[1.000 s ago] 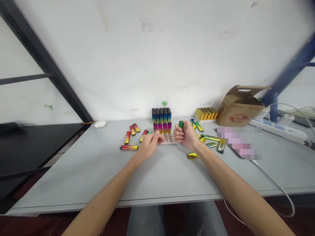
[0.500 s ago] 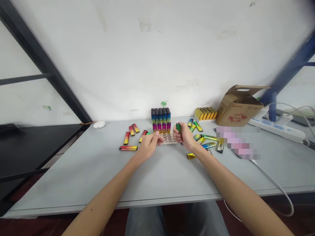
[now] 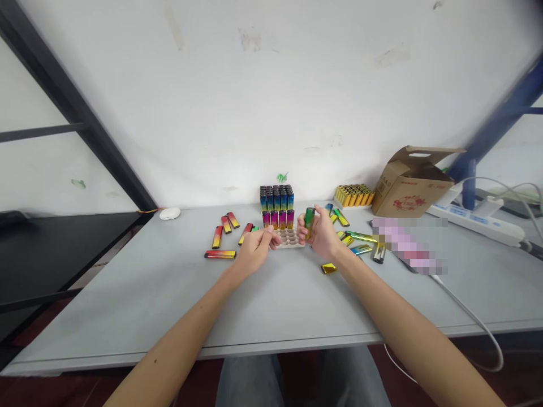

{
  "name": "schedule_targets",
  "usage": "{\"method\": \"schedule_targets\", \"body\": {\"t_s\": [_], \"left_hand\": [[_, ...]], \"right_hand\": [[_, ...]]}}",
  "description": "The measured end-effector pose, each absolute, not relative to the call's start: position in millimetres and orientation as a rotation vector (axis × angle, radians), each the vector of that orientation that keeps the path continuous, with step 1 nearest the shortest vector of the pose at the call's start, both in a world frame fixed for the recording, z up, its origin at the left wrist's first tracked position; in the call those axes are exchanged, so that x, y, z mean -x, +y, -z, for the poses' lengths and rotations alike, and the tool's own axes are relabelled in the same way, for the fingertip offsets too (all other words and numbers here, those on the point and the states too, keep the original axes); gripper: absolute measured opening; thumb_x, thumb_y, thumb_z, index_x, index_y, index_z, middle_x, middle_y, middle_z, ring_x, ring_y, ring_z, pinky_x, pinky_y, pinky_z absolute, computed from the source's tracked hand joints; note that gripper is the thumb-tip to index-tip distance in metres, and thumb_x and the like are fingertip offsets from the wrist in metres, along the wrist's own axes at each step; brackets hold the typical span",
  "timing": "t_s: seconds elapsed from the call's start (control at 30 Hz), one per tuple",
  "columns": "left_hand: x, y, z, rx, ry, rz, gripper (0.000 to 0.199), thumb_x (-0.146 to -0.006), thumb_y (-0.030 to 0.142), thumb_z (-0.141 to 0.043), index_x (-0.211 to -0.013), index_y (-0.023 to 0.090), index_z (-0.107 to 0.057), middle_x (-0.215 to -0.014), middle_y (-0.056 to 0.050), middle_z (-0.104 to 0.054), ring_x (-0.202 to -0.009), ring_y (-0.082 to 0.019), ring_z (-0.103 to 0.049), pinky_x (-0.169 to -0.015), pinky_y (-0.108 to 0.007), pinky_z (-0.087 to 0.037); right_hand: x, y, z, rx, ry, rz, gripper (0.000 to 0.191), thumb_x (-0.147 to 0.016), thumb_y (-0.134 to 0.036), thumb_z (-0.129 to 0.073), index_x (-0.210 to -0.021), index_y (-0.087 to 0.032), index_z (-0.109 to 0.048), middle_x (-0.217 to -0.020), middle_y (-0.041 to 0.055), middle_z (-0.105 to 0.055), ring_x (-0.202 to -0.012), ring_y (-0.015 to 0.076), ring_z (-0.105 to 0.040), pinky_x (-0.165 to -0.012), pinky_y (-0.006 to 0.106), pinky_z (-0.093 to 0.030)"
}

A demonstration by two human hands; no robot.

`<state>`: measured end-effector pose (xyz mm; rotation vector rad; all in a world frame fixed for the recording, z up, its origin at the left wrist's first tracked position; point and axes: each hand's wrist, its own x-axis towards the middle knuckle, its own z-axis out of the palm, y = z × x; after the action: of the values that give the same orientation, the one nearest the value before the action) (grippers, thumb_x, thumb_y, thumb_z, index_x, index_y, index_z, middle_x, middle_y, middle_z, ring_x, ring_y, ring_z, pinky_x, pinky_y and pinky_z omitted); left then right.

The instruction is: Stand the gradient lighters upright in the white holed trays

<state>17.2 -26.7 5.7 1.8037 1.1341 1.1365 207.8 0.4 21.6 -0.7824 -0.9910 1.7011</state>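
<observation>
In the head view, the right hand holds a green-to-gold lighter at the right edge of a beige honeycomb tray, with the fingers and thumb closed around its body. The lighter stands nearly upright, its long axis slightly tilted, with the green end up and the gold end down toward the hand. The left hand sits at the tray's left edge, its fingers pressed together; whether they pinch anything is hidden. A block of upright rainbow lighters rises at the tray's far side. Loose red-and-yellow lighters lie to the left on the grey table, and loose yellow-and-blue lighters lie to the right. Farther right stands an open cardboard box, beside a white power strip.
</observation>
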Motion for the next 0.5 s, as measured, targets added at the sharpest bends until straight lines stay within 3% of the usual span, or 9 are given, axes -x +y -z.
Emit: {"method": "schedule_targets", "body": {"t_s": [0.13,0.3,0.5], "left_hand": [[-18.2,-29.0,-7.7,-1.836,1.133,-1.184,0.054,-0.095,0.051,-0.036,-0.071,0.014,-0.067,-0.072,-0.007,-0.069,-0.067,-0.015,-0.061,-0.066,-0.027,-0.049],[-16.5,-28.5,-7.5,-1.846,1.138,-1.305,0.052,-0.096,0.047,-0.035,-0.067,0.015,-0.064,-0.067,-0.005,-0.067,-0.063,-0.014,-0.059,-0.064,-0.027,-0.048],[-13.8,-23.7,-5.5,-1.868,1.258,-1.325,0.051,-0.096,0.045,-0.034,-0.066,0.016,-0.065,-0.068,-0.005,-0.067,-0.067,-0.015,-0.061,-0.068,-0.028,-0.047]], "right_hand": [[-213.5,0.5,-22.2,0.62,-0.865,-1.848,0.061,-0.088,-0.071,-0.026,-0.077,-0.019,-0.057,-0.061,0.0016,-0.052,-0.059,0.0181,-0.056,-0.06,0.032,-0.051],[-216.5,0.1,-24.4,0.468,-0.768,-1.968,0.068,-0.092,-0.068,-0.017,-0.095,-0.015,-0.061,-0.083,0.0097,-0.066,-0.081,0.0244,-0.065,-0.078,0.041,-0.052],[-217.9,0.3,-26.7,0.436,-0.833,-1.969,0.062,-0.092,-0.062,-0.021,-0.105,-0.016,-0.06,-0.086,0.0092,-0.067,-0.076,0.0222,-0.064,-0.071,0.037,-0.052]]}}
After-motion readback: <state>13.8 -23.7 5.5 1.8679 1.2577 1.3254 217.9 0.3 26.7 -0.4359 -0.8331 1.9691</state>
